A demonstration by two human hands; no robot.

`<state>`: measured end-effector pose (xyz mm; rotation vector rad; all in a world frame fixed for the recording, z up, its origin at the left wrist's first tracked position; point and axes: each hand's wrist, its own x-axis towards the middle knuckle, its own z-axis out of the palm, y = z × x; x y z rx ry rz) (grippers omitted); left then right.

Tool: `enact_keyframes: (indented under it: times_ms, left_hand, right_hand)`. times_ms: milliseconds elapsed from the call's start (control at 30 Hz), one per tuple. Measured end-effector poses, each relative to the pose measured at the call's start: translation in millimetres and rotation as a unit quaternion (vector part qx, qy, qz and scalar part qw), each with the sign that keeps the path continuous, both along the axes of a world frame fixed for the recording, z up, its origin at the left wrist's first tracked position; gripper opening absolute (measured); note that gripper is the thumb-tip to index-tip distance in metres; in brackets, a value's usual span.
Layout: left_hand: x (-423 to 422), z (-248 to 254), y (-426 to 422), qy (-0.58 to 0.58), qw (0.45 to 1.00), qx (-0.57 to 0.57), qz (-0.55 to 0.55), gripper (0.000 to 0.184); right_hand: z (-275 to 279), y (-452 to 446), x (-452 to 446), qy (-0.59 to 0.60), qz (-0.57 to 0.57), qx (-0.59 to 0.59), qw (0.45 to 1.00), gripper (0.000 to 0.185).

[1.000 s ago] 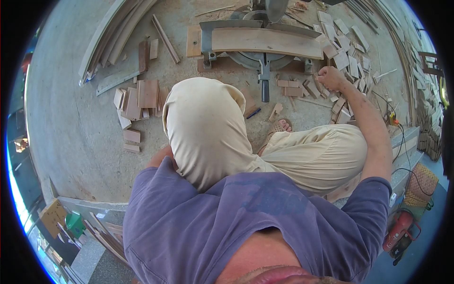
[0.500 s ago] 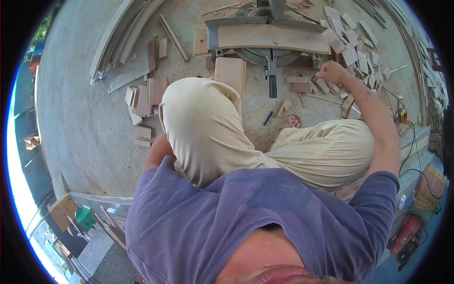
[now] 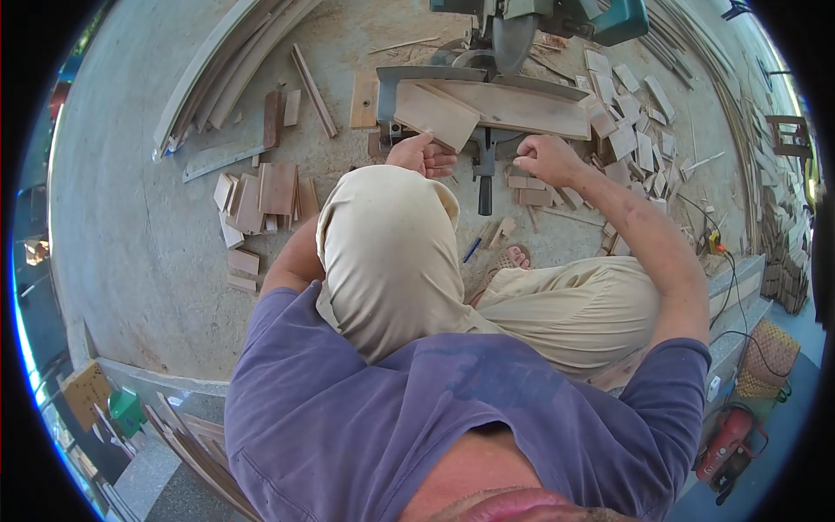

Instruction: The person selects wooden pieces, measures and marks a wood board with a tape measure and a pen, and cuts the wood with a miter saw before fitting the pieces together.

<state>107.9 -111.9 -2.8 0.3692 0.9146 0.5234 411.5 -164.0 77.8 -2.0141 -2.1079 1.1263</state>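
My left hand (image 3: 423, 157) is closed on the near edge of a short wooden board (image 3: 437, 113), thumb on top. This board lies slanted over a longer wooden board (image 3: 535, 110), which rests along the fence of the miter saw (image 3: 513, 39). Just right of the saw's front lever (image 3: 485, 174), my right hand (image 3: 550, 161) is held with its fingers curled in. Whatever may be inside that hand is hidden. Below it lie small wood blocks (image 3: 528, 190).
Wood offcuts (image 3: 622, 135) are heaped to the right, with more blocks (image 3: 261, 198) at the left. Long strips (image 3: 226, 61) lie at upper left. A blue pen (image 3: 472, 250) is near my sandaled foot (image 3: 513, 257). A cable (image 3: 735, 270) runs along the right.
The short board, earlier standing near my knee, now lies over the longer board in my left hand, which has come into view. My right hand moved left. The saw head shows more.
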Motion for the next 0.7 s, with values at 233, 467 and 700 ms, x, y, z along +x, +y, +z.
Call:
enact_keyframes:
  times_ms: [233,467,700]
  left_hand:
    - [-16,-6,-3,0.034,0.999,0.012,-0.016,0.039]
    - [-38,-4,-14,0.393,0.870,0.298,-0.017,0.026]
    - [-47,3,-1,0.529,0.647,0.549,0.002,0.030]
  right_hand:
    - [-28,8,-84,-0.024,-0.007,0.179,0.984,0.039]
    - [-43,29,-108,-0.102,0.032,0.279,0.954,0.071]
    - [-73,57,-77,-0.094,0.053,0.297,0.949,0.062]
